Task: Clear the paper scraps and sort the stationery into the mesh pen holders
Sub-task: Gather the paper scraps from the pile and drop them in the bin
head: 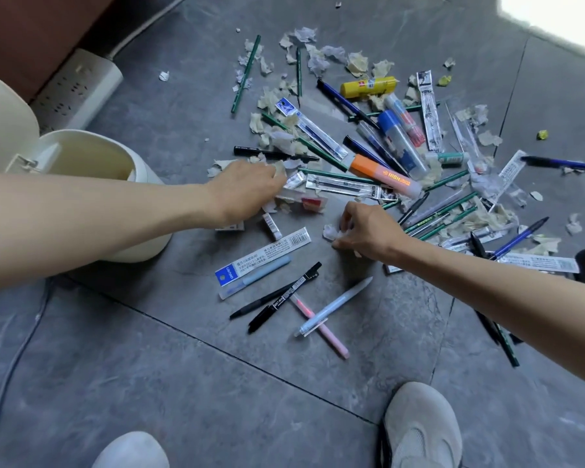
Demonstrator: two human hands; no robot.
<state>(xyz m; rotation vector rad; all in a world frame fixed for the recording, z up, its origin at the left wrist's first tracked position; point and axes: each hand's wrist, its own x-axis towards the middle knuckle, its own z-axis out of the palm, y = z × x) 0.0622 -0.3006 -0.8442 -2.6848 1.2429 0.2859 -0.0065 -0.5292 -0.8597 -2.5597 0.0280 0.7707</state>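
Left hand (247, 192) and right hand (368, 231) each pinch a paper scrap (329, 231); risk: fingers snag neighbouring refill packets (347, 186) into the bin (135, 253).

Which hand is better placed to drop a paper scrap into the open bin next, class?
The left hand: it lies right beside the open bin, gripping a pale scrap. The right hand, pinching a white scrap, is farther off.

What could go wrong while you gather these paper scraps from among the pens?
The left hand grabs scraps right beside a clear refill packet, which might get binned too. The white scrap pinched by the right hand is small and could drop short of the bin.
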